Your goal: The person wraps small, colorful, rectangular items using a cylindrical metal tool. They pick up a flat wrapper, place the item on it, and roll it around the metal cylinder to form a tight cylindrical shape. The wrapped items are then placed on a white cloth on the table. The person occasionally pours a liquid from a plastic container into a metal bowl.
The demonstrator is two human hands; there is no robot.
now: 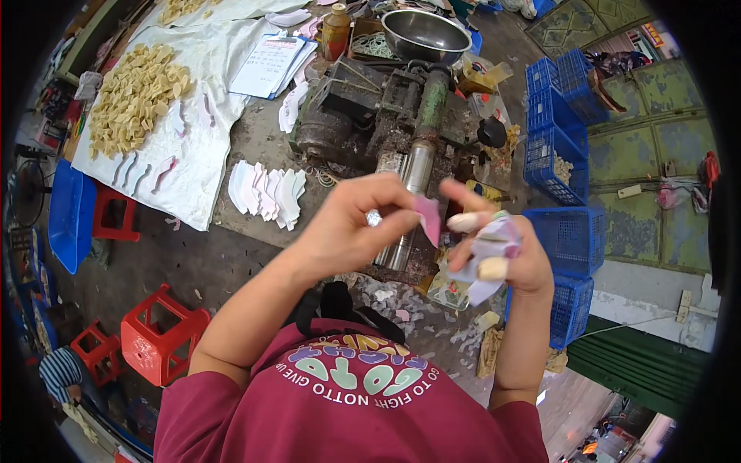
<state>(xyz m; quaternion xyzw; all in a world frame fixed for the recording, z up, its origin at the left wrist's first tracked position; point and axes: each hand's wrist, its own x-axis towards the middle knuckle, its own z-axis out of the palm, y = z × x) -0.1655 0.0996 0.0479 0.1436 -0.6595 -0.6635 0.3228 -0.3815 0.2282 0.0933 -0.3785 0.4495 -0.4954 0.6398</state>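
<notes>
My left hand (363, 220) pinches a small pink curved flat piece (428, 220) between thumb and fingers, in front of a shiny metal roller (417, 167). A silvery wrap (373, 218) shows at one of its fingers. To the right, my right hand (509, 251) grips several thin white-and-purple pieces (494, 238), its index finger stretched toward the pink piece. Cream-coloured covers (492, 269) sit on some of its fingertips, and motion smears this hand. The roller belongs to a dirty green machine (340, 116). A row of pale curved flat pieces (268, 193) lies on the bench left of it.
Yellowish chips (139, 92) are heaped on a white sheet (204, 170), with a clipboard (270, 65) nearby. A steel bowl (427, 35) stands behind the machine. Blue crates (559, 239) line the right side. Red stools (160, 339) stand at left. Scraps litter the floor below the machine.
</notes>
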